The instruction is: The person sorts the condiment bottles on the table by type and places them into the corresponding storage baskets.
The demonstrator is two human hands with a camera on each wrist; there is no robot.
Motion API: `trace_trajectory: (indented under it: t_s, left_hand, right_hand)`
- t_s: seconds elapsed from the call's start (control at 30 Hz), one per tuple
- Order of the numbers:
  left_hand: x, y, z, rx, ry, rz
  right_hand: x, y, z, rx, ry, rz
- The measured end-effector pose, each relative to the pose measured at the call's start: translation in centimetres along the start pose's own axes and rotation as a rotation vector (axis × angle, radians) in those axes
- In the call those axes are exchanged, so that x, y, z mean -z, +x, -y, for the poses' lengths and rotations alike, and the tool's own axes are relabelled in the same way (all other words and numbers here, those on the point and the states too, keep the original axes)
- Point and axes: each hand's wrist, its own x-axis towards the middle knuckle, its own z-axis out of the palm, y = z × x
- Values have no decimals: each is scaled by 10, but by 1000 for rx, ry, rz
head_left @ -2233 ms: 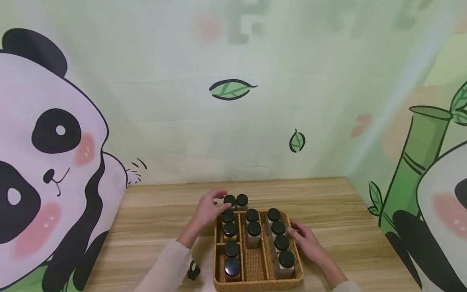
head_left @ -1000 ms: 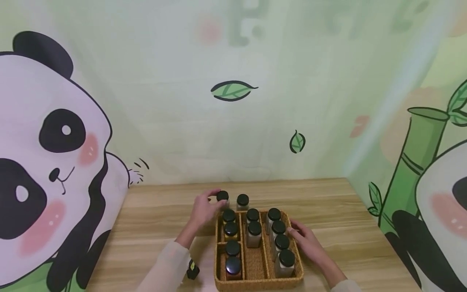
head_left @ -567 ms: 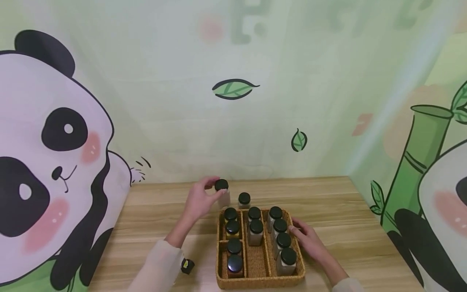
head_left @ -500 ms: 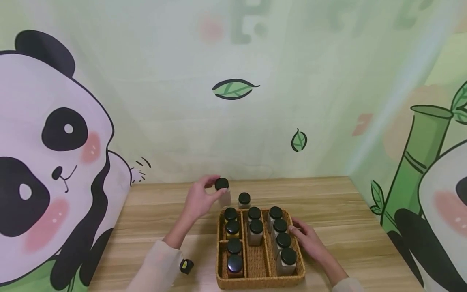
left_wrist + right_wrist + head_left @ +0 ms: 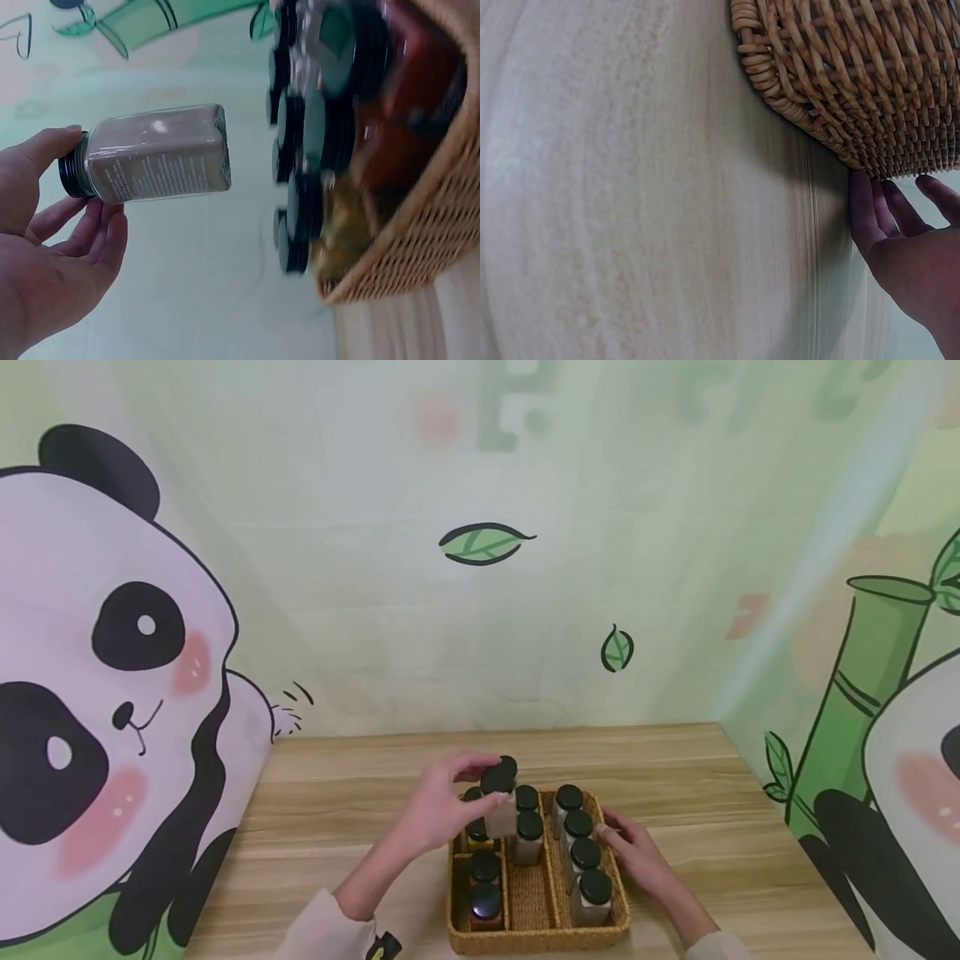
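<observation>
In the head view my left hand (image 5: 438, 806) pinches a spice jar (image 5: 500, 814) by its black lid, above the left and middle compartments of a wicker basket (image 5: 540, 942). In the left wrist view, thumb and fingers grip the lid of this square glass spice jar (image 5: 161, 157), filled with greyish-brown powder. My right hand (image 5: 637, 852) rests against the basket's right side. Its fingertips touch the outer weave of the basket (image 5: 870, 90) in the right wrist view, fingers fairly straight. More black-lidded jars (image 5: 595, 897) stand upright inside, two of them partly hidden behind the left hand.
Behind the basket another jar's lid (image 5: 508, 766) shows past the held one. Dividers split the basket; bare weave (image 5: 529, 897) shows at the front of the middle compartment. A small black object (image 5: 384, 946) is by the left sleeve. A printed wall (image 5: 360, 610) rises behind the wooden table (image 5: 337, 793).
My left hand first drew the jar away from its neighbour behind the basket and lifted it, then brought it right and nearer, over the basket. The right hand has stayed at the basket's side.
</observation>
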Motion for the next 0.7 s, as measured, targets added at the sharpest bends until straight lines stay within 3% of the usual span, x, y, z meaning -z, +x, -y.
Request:
trace_trajectory:
  t_s: [0.13,0.3,0.7]
  left_hand:
    - [-15,-9,-5,11,-18,61]
    - [-36,-19,-1,7,29,88]
    - [-81,-36,26,44,35,187]
  right_hand:
    - [1,0,1,0,-6,-2]
    - [1,1,1,15,-19,5]
    - [-1,0,1,1,-33,-5]
